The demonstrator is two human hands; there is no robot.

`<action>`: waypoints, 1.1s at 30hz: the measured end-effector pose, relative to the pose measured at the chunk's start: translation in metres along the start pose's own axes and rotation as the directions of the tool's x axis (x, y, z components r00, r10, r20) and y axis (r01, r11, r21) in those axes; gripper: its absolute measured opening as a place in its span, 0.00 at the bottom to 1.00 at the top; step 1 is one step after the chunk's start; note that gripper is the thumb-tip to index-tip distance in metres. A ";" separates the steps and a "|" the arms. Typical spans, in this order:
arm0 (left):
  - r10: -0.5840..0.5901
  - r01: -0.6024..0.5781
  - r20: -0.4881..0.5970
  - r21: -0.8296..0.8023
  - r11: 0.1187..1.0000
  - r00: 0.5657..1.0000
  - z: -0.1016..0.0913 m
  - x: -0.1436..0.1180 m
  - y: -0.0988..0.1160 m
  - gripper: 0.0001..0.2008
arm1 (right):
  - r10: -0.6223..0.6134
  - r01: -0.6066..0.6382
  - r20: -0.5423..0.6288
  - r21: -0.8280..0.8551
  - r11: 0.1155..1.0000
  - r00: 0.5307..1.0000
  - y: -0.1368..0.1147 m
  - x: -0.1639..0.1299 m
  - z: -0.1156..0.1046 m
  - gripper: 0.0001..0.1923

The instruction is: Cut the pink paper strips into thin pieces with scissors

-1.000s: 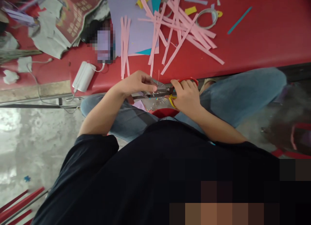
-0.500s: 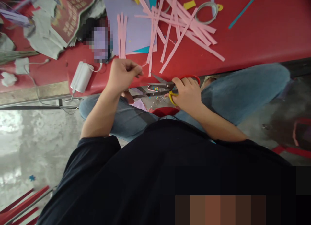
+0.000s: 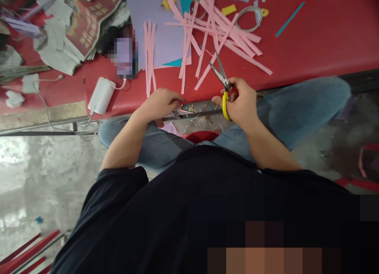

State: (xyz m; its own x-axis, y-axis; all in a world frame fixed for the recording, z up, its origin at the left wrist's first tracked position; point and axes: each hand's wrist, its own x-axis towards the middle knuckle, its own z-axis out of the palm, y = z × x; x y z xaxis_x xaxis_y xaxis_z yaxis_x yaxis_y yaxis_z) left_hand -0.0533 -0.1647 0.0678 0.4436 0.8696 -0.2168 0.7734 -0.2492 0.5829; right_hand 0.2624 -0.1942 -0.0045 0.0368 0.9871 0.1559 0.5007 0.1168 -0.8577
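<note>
The scissors (image 3: 222,78) are up in the right hand (image 3: 241,102), yellow handle loop wrapped by the curled fingers, blades slightly parted and pointing up and away over the near edge of the red table (image 3: 310,49). The blade tips sit just over the lower ends of the scattered pink paper strips (image 3: 225,33), whether touching them I cannot tell. The left hand (image 3: 161,102) is well apart from the scissors, at the table's front edge, fingers drawn together and pinching a small pale scrap (image 3: 182,109) at the fingertips; the piece is too small to make out clearly. Between the two hands, along the table's lip, lies a scatter of tiny paper clippings (image 3: 201,114). Beyond the strips sits a lilac sheet (image 3: 166,33) with three more pink strips lying side by side on its left edge, and a roll of tape (image 3: 248,19) farther back. To the left, a white charger block (image 3: 102,94) rests near the edge, its cable trailing off, with crumpled newspaper (image 3: 77,25) behind it. The right stretch of tabletop is mostly bare red, save for one teal strip (image 3: 290,18).
</note>
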 end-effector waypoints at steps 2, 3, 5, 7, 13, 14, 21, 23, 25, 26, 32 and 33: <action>-0.041 0.044 -0.087 0.036 0.998 0.995 0.005 0.005 -0.004 0.08 | 0.009 -0.009 0.000 0.046 0.999 1.000 0.000 0.000 0.002 0.35; -0.072 0.080 -0.151 0.052 0.995 0.986 0.007 0.010 -0.007 0.06 | 0.015 -0.015 -0.001 0.066 0.998 1.000 0.000 0.000 0.003 0.36; -0.127 0.151 -0.279 0.065 0.986 0.952 0.013 0.023 -0.014 0.05 | 0.032 -0.032 -0.001 0.100 0.995 0.999 -0.003 -0.001 0.005 0.37; -0.162 0.191 -0.367 0.044 0.981 0.916 0.018 0.044 -0.024 0.06 | 0.048 -0.049 0.005 0.127 0.991 0.999 -0.005 -0.002 0.008 0.38; -0.252 0.272 -0.450 -0.020 0.962 0.857 0.021 0.112 -0.048 0.08 | 0.077 -0.082 0.039 0.164 0.983 0.996 -0.004 -0.004 0.014 0.36; -0.272 0.292 -0.442 -0.022 0.956 0.855 0.021 0.118 -0.049 0.08 | 0.082 -0.088 0.041 0.162 0.983 0.996 -0.003 -0.004 0.014 0.35; -0.324 0.331 -0.390 -0.053 0.942 0.862 0.023 0.125 -0.053 0.03 | 0.095 -0.100 0.042 0.146 0.984 0.995 -0.002 -0.003 0.014 0.34; -0.312 0.307 -0.391 -0.076 0.949 0.866 0.021 0.124 -0.053 0.02 | 0.096 -0.102 0.049 0.144 0.984 0.994 -0.004 -0.003 0.015 0.34; -0.286 0.259 -0.369 -0.122 0.958 0.884 0.017 0.123 -0.051 0.05 | 0.116 -0.124 0.059 0.158 0.980 0.991 -0.005 -0.003 0.015 0.35; -0.278 0.230 -0.355 -0.173 0.958 0.893 0.015 0.121 -0.048 0.07 | 0.129 -0.138 0.063 0.173 0.975 0.990 -0.006 -0.003 0.016 0.35; -0.363 0.080 -0.211 -0.763 0.642 0.907 0.027 0.073 -0.007 0.12 | 0.146 -0.166 0.082 0.367 0.915 0.986 -0.007 0.000 0.020 0.34; -0.332 0.035 -0.203 -0.808 0.588 0.921 0.036 0.060 0.002 0.13 | 0.160 -0.191 0.108 0.415 0.890 0.981 -0.007 -0.001 0.022 0.34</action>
State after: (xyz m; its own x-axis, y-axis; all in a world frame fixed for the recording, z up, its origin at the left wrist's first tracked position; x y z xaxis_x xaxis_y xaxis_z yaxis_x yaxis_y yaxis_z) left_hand -0.0082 -0.1282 0.0277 0.0600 0.9702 -0.2348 0.1046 0.2278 0.9681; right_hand 0.2396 -0.1937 -0.0093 0.0227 0.9991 -0.0371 0.0794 -0.0388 -0.9961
